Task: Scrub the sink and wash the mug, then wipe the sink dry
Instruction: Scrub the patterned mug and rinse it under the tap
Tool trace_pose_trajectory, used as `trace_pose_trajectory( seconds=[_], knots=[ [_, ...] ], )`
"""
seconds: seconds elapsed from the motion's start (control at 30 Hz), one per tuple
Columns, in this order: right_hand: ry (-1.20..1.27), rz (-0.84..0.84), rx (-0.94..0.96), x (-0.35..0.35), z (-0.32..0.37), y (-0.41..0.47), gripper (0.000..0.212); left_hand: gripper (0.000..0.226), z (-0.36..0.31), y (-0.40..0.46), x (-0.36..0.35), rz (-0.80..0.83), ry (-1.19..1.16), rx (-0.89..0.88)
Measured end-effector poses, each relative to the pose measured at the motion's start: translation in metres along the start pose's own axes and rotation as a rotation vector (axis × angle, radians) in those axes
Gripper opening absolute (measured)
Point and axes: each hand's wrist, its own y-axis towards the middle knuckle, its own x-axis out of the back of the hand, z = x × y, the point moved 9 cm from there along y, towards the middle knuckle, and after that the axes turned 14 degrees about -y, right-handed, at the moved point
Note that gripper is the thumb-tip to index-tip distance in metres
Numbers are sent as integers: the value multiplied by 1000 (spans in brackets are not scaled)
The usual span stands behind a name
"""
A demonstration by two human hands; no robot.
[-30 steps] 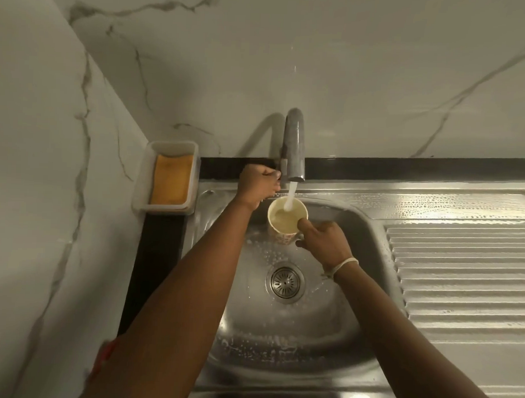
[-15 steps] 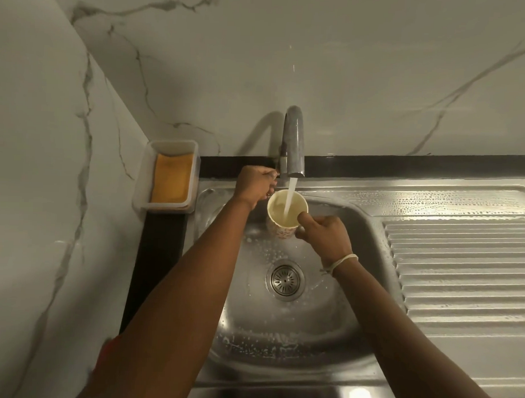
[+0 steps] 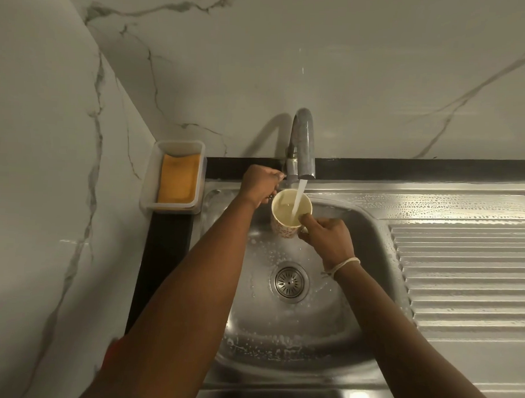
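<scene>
Over the soapy stainless-steel sink [image 3: 358,220], the curved grey metal tap [image 3: 302,140] pours into the upright cream patterned mug [image 3: 289,217], pinched at its rim by the right hand [image 3: 328,234], while the left hand [image 3: 260,184] grips the tap's handle just beside it.

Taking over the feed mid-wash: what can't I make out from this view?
- Tap handle: head view, covered by the left hand.
- Mug handle: hidden by the right hand.
- Sink front rim: cut off by the bottom edge and crossed by both arms.
- Mug print: too small to read.
</scene>
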Motion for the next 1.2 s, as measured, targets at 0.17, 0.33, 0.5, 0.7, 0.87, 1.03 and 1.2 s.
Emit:
trace_pose_trajectory(
  seconds=[0.17, 0.33, 0.5, 0.7, 0.87, 1.03, 1.2],
  knots=[
    [-8, -25, 5, 0, -2, 0, 42, 14, -5, -4, 0, 1, 34, -58],
    [29, -42, -3, 2, -7, -2, 36, 18, -8, -5, 2, -5, 88, -102],
    [68, -52, -13, 4, -10, -3, 36, 21, -8, -3, 1, -1, 110, -119],
    [78, -58, -1, 4, -11, -4, 36, 22, -6, -1, 2, 5, 103, -105],
    [88, -45, -9, 1, -11, -4, 35, 22, -5, 1, 2, 24, 100, -107],
    [117, -36, -22, -3, -12, -1, 39, 24, -4, 4, 1, 46, 110, -88],
    [129, -35, -40, -3, -13, -1, 37, 26, -1, 6, 2, 38, 105, -86]
  ],
)
